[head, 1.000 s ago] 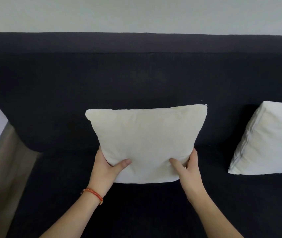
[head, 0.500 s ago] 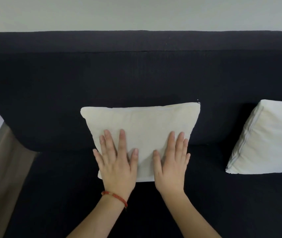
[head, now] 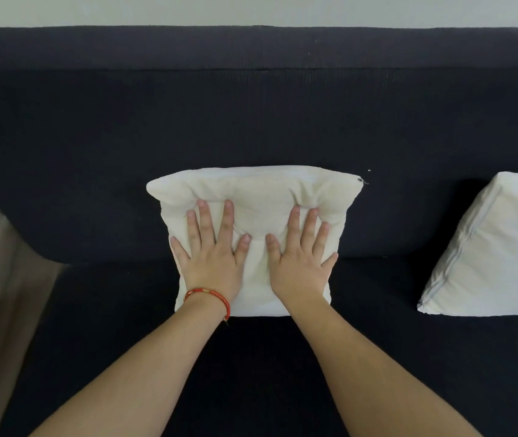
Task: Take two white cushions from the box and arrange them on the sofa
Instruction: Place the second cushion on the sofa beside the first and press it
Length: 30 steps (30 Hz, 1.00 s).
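Soft even light, faint shadows, slight softness, perhaps wide-angle bowing at edges

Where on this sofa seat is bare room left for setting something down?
Bare seat lies between the middle cushion and the right cushion, and left of the middle one up to the sofa edge. The middle is taken: left hand and right hand press there.

Counted: two white cushions (head: 257,197) (head: 500,247), one dark sofa (head: 251,115), two hands (head: 213,263) (head: 298,266), one red bracelet (head: 208,296).
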Available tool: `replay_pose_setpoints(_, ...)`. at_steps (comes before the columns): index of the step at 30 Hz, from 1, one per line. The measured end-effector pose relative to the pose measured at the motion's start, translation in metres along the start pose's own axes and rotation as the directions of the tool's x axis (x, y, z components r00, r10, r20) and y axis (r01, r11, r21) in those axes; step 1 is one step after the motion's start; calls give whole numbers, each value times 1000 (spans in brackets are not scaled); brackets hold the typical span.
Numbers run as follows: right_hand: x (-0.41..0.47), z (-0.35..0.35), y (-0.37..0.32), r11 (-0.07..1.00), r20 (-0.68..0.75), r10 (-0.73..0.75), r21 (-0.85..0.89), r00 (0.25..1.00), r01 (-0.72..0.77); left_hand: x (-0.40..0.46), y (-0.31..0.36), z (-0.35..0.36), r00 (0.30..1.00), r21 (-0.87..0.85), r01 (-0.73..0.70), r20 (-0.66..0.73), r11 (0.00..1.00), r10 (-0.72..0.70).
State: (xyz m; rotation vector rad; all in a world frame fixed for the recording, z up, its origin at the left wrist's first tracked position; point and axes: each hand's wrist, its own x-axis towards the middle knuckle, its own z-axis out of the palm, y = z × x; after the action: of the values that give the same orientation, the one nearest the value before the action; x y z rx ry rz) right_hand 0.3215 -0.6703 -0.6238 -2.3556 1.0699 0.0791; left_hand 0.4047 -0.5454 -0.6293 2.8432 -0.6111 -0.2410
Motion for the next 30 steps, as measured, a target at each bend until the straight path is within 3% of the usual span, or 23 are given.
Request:
replay_pose_setpoints(3, -2, -3, 0, 999, 6, -17, -28, 1000, 17, -2, -2, -7, 998, 38, -45, 41, 998, 43)
replay_pose_setpoints(5, -11, -5, 4, 998, -16, -42, -54, 999, 41, -17, -8, -10, 992, 63, -101, -74, 993, 106)
replay_pose_setpoints(7, -22, -4, 7, 996, -84, -71, -65, 994, 66, -40, -19, -9, 954, 99, -204, -203, 974, 221)
replay_pose_setpoints(10, -45, -1, 18, 986, -270, -149, 32, 951, 164, -76, -39, 7, 900, 184, -358, -194, 915, 391)
replay_pose_setpoints(12, -64, 7, 27, 960, -330, -199, 125, 923, 252, -89, -46, 14, 938, 85, -282, -184, 956, 293)
replay_pose_setpoints(14, -76, 16, 35, 950, -305, -237, 124, 922, 286, -93, -45, 15, 978, -85, -141, -167, 986, 126)
replay_pose_setpoints(18, -64, 22, 31, 969, -220, -221, 63, 950, 240, -78, -26, 4, 990, -268, -17, -142, 963, -22)
replay_pose_setpoints(23, -36, 15, 18, 988, -74, -152, -6, 986, 152, -47, -2, -5, 994, -251, 105, -7, 962, -110)
replay_pose_setpoints(30, -21, -6, 14, 982, 129, -148, -96, 981, 161, -20, -11, -28, 961, -190, 99, 273, 977, -45)
